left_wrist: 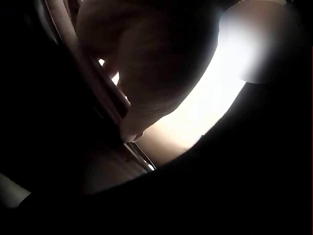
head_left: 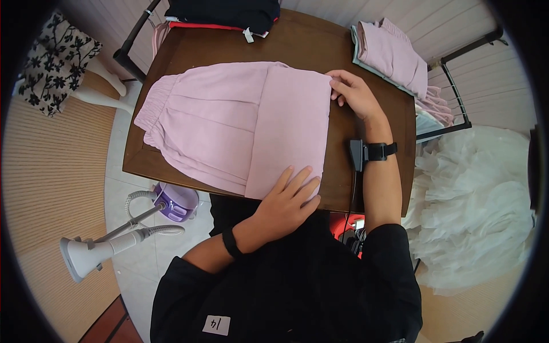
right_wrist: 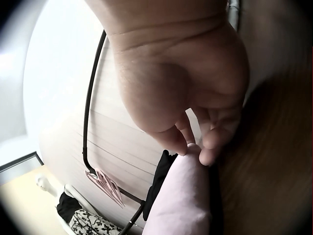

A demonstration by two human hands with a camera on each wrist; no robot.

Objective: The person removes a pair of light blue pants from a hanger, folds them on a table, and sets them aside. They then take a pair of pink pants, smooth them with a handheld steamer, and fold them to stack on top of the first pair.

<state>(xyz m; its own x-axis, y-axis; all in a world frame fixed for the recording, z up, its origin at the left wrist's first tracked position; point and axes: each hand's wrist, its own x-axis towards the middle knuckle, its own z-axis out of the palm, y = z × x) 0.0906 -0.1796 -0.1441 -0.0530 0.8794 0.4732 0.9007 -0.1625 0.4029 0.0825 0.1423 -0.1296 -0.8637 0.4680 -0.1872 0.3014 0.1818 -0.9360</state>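
Note:
Pink trousers with a gathered elastic waistband lie on the brown table, waistband to the left and the leg end folded back over itself at the right. My left hand rests on the near right corner of the fold, its fingers straight and spread. At the far right corner, my right hand pinches the folded edge between thumb and fingers. In the right wrist view the pink fold sits between those fingertips. The left wrist view is very dark and shows only part of the left hand.
Dark folded clothes lie at the table's back left, and folded pink garments at the back right. A purple garment steamer stands on the floor at left. White tulle hangs at right.

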